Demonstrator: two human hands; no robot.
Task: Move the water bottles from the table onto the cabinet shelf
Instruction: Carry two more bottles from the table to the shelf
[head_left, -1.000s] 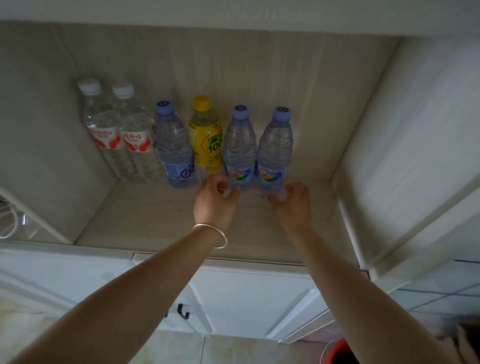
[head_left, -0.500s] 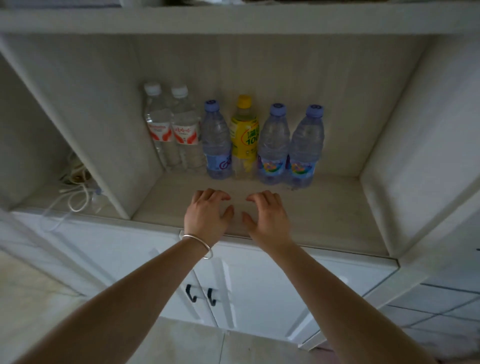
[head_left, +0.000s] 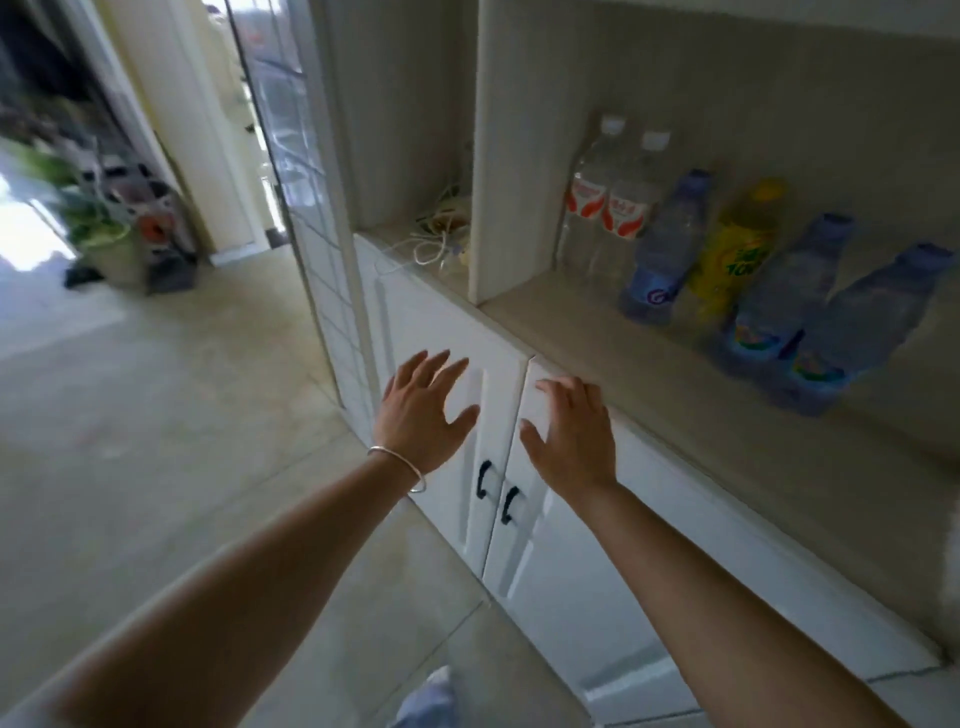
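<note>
Both hands empty, fingers spread: left hand (head_left: 422, 410) and right hand (head_left: 571, 435) in front of white cabinet doors (head_left: 519, 467), below the pale wood-grain cabinet shelf (head_left: 597, 338). Six clear plastic bottles (head_left: 670, 249) stand in a row on that shelf.

We see the cabinet shelf (head_left: 691, 415) with its front strip bare, open to a reach from the edge, while six bottles stand in a row (head_left: 727, 270) along the back, touching or nearly so, closing off the rear. An upright divider (head_left: 511, 156) walls the shelf's left end; beyond it, a tangle of cords (head_left: 441, 244) fills the next bay. Our left hand (head_left: 421, 410) and right hand (head_left: 571, 436), fingers spread and holding nothing, hang before the white doors (head_left: 498, 441), below the shelf edge. The floor (head_left: 171, 415) at left lies open.
</note>
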